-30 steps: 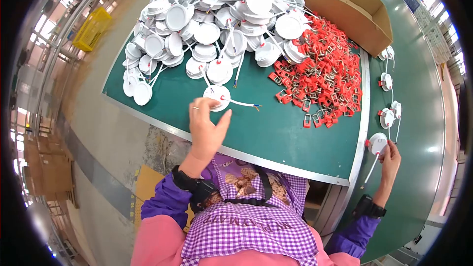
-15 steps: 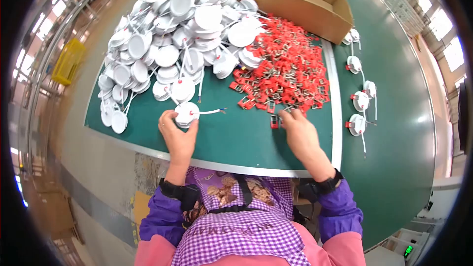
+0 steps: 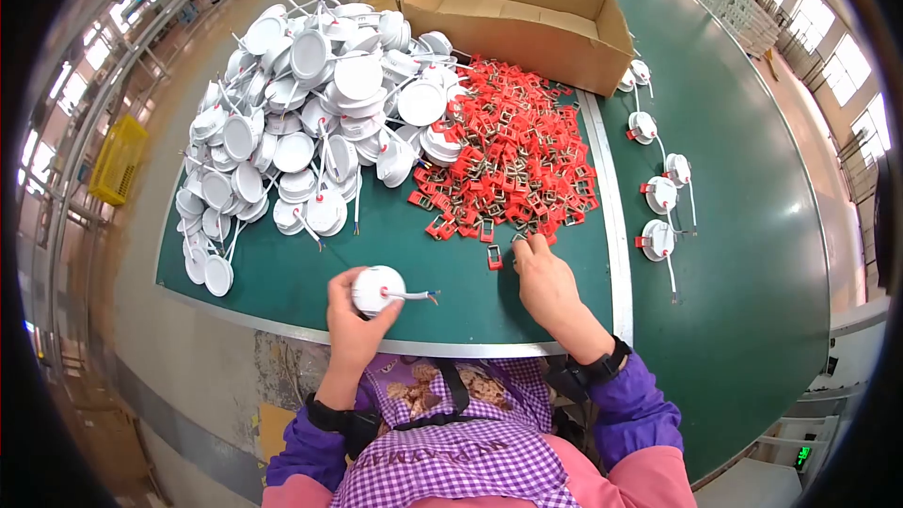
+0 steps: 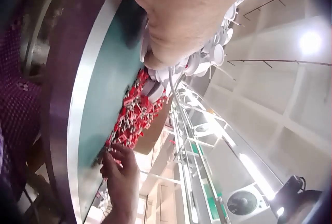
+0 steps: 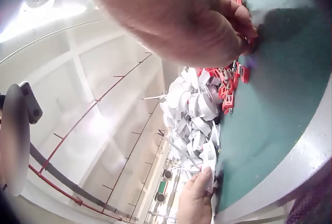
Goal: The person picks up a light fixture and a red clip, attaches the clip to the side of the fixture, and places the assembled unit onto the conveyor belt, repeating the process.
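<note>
Near the front edge of the bench, my left hand (image 3: 353,325) grips a round white lamp (image 3: 378,290) by its side, thumb and fingers around the rim. A short white cable with bare coloured wire ends (image 3: 414,296) sticks out of it to the right. My right hand (image 3: 548,290) is at the near edge of a heap of red clips with metal springs (image 3: 527,150). Its fingertips pinch a red clip (image 5: 251,45), mostly hidden by the fingers in the right wrist view. One loose red clip (image 3: 495,258) lies just left of those fingers.
A large pile of white lamps (image 3: 310,103) covers the bench's back left. Behind the clips stands an open cardboard box (image 3: 517,33). Right of the bench's metal edge (image 3: 611,226), several lamps fitted with red clips (image 3: 658,240) sit in a row on a green belt (image 3: 743,254).
My right hand left a lamp on the belt and came over to the red clips. My left hand took hold of the lamp on the bench and drew it closer, away from the pile.
</note>
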The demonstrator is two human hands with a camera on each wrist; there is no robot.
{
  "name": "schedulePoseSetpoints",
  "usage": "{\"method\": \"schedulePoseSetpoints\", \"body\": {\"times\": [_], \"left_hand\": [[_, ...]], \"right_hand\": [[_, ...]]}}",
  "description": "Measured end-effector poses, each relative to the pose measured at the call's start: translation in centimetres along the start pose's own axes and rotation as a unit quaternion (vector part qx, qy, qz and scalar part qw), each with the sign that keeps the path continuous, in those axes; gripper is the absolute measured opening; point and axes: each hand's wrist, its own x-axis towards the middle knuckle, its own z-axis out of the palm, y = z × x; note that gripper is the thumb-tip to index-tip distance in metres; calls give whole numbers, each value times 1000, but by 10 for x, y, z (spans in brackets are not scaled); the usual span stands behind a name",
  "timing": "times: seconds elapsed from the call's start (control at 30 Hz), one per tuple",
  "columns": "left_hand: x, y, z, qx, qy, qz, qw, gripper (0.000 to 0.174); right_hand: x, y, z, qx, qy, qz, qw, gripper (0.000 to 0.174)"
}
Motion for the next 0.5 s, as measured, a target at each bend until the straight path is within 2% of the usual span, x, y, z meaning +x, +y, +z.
{"method": "schedulePoseSetpoints", "body": {"times": [0.07, 0.13, 0.2, 0.27, 0.33, 0.37, 0.4, 0.47, 0.5], "left_hand": [[-4, 1, 5, -147, -80, -41, 985, 66], [-4, 16, 8, -158, -91, -68, 981, 71], [0, 26, 10, -295, -180, -209, 915, 79], [0, 18, 17, -317, -173, -199, 911, 79], [0, 16, 24, -399, -214, -207, 867, 74], [0, 18, 28, -383, -225, -183, 877, 66], [2, 19, 33, -376, -213, -206, 878, 58], [8, 25, 39, -378, -226, -227, 869, 59], [6, 24, 34, -377, -218, -228, 871, 59]], "right_hand": [[-2, 1, -1, 28, 19, -7, 999, 15], [-4, 1, -7, 55, 39, -16, 998, 12], [-6, -2, -14, 198, 156, -45, 967, 10], [-9, -7, -19, 239, 185, -32, 953, 10], [-12, -7, -19, 271, 224, 36, 936, 10], [-13, -2, -13, 327, 206, 73, 920, 10], [-14, -2, -10, 370, 206, 83, 902, 9], [-17, -3, -10, 470, 138, 134, 861, 8], [-16, -6, -7, 474, 130, 131, 861, 8]]}}
